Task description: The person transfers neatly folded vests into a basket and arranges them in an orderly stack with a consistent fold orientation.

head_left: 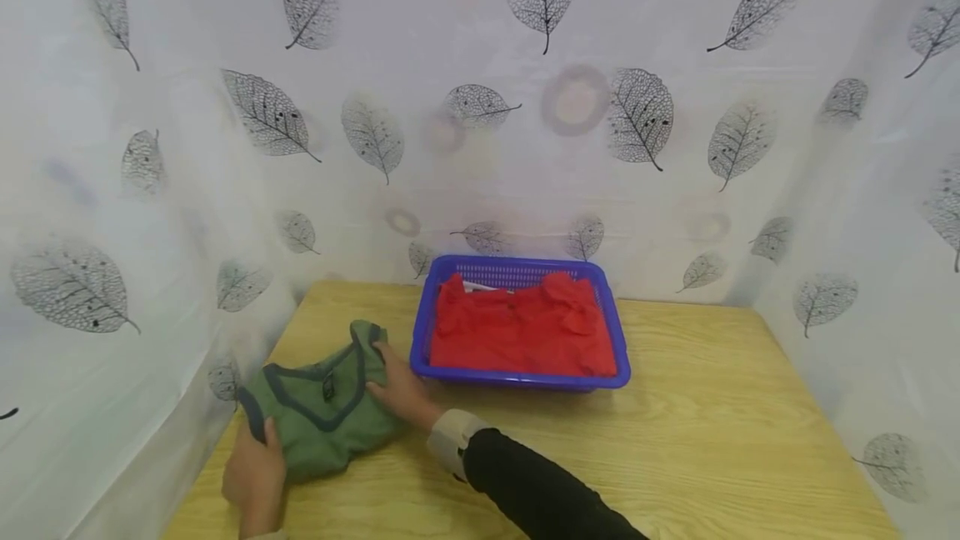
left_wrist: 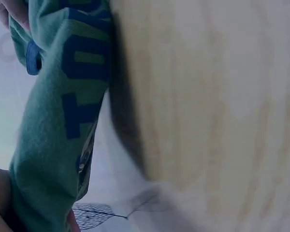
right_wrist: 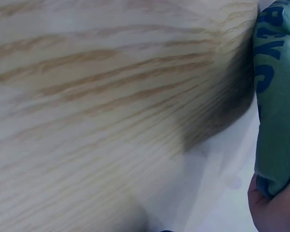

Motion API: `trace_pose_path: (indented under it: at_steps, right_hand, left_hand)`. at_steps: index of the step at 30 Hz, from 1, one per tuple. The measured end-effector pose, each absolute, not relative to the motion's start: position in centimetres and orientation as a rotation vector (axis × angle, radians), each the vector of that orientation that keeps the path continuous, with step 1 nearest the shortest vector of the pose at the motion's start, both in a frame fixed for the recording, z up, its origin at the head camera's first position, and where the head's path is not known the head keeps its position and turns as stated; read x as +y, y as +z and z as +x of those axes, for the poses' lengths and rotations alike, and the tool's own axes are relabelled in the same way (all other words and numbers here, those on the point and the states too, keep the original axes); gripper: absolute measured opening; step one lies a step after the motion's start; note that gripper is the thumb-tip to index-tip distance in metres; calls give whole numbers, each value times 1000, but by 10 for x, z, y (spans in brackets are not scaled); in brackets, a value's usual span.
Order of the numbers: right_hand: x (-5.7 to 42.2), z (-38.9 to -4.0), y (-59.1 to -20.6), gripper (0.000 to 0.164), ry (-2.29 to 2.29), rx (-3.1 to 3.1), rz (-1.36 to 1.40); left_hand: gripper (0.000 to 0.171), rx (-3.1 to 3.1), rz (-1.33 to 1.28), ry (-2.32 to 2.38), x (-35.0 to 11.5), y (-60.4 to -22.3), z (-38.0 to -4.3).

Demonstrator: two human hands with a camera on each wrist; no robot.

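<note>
A green T-shirt (head_left: 322,432) with dark trim at its neckline and a small dark label is held up by both hands at the left part of the table. My left hand (head_left: 255,469) grips its left edge, thumb over the dark band. At the opposite edge, my right hand (head_left: 405,390) pinches the cloth near the trim. Blue lettering runs along the T-shirt (left_wrist: 53,106) in the left wrist view. In the right wrist view, the right hand (right_wrist: 278,208) grips a corner of the cloth (right_wrist: 280,106) at the right border. The garment's underside is mostly hidden.
A blue plastic basket (head_left: 517,379) stands at the back middle of the wooden table (head_left: 697,423), just right of the right hand. Inside it lies a red garment (head_left: 525,332), with something white partly showing behind. Leaf-patterned sheeting (head_left: 480,173) encloses the back and sides.
</note>
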State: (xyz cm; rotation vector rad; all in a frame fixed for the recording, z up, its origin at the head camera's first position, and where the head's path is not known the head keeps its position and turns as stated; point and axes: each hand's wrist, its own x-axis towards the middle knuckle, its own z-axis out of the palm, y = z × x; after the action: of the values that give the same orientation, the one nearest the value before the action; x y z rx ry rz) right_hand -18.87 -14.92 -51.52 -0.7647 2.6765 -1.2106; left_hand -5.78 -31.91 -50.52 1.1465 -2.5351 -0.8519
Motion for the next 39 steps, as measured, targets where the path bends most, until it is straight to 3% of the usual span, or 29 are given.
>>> trace_pose_path:
  at_steps: [7,17,27,39]
  right_hand:
    - [-155,-180,-493,68,-1028,2782,-796]
    - [-150,-183,-463,69,-1108,2883,-842]
    - [-121,-201,-431,68,-1284,2918,-859]
    - [-70,-229,-419,65,-1507,2935,-737]
  left_hand:
    - [56,-2519,1139,-828,-317,-489,-66]
    - [61,-2503,1091,-841,-316,-464,-74]
    - [55,-2492,928,-835,-313,-449,-88]
    - [52,-2494,731,-855,-278,-430,-128]
